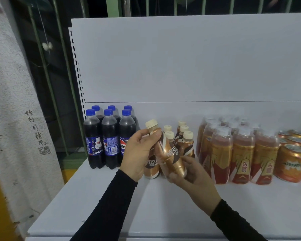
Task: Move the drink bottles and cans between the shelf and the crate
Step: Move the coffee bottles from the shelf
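Above white shelf (97,202), L to R: Pepsi bottles (109,141) at back left; left hand (137,152) curled round neck of tilted coffee bottle (165,150); right hand (193,178) cupping its base, fingers curled; other coffee bottles (184,140) just behind; red-gold bottles (233,150), orange cans (292,162) at right.

Held coffee bottle (165,153): gold-brown Nescafe label, cream cap, tilted with cap up-left, raised above white shelf (97,206). Other coffee bottles (185,141) upright behind it. Six cola bottles (109,136), blue caps, upright at left. Red-gold tea bottles (240,153) upright at right; orange cans (292,162) far right.
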Available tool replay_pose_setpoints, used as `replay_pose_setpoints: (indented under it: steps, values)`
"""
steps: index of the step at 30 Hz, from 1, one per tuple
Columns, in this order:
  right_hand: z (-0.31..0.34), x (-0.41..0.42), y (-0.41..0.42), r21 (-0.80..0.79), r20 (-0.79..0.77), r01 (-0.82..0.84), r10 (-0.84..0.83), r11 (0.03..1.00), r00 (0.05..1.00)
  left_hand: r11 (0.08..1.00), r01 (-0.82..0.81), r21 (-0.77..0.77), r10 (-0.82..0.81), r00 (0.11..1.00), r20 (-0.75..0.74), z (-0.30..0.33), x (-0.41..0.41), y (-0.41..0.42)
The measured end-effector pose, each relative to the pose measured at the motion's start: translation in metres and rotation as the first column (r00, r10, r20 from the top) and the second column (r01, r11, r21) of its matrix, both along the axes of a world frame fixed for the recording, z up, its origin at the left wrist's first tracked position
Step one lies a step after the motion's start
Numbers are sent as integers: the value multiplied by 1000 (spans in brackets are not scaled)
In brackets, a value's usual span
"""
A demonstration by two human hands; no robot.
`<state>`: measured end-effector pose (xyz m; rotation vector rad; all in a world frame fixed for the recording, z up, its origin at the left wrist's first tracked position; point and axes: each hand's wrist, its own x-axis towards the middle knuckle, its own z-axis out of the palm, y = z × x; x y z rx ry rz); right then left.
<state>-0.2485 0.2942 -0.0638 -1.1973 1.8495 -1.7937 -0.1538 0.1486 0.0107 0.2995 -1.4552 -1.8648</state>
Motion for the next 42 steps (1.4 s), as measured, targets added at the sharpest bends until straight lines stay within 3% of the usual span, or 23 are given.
replay_pose_setpoints:
  steps: [5,8,10,13,15,19,26,28,33,42]
  values:
    - [-2,-4,1,-151,293,-136,176,979,940,996,83,22,-84,996,16,1,2,-5]
    - [-7,-6,-1,-175,366,-192,244,966,898,997,80,14,-81,996,40,-2,0,-6]
    - [-8,-7,-1,-126,316,-200,231,972,920,999,50,9,-50,998,30,-3,0,-6]
    - [-9,-9,-1,32,52,-130,128,991,990,1000,-16,10,15,1000,22,-2,0,-6]
    - [-6,-8,-2,65,-43,-70,73,995,996,999,-49,15,48,999,12,-1,-2,-5]
    - [-7,-7,-2,-22,18,-57,57,998,998,998,-55,-19,55,998,31,-1,-2,-3]
    - [-7,-6,0,-92,240,-219,235,971,942,999,-5,-44,10,994,113,0,-1,-6]
    - [-7,-7,0,-66,208,-208,217,976,954,999,-26,-47,30,995,99,0,-2,-5]
    - [-2,-8,-2,61,-72,-111,116,992,991,996,-71,-46,74,996,53,2,-1,-2]
    - [0,-7,-4,-62,6,-133,133,989,991,984,-104,-143,118,989,94,5,2,-4]
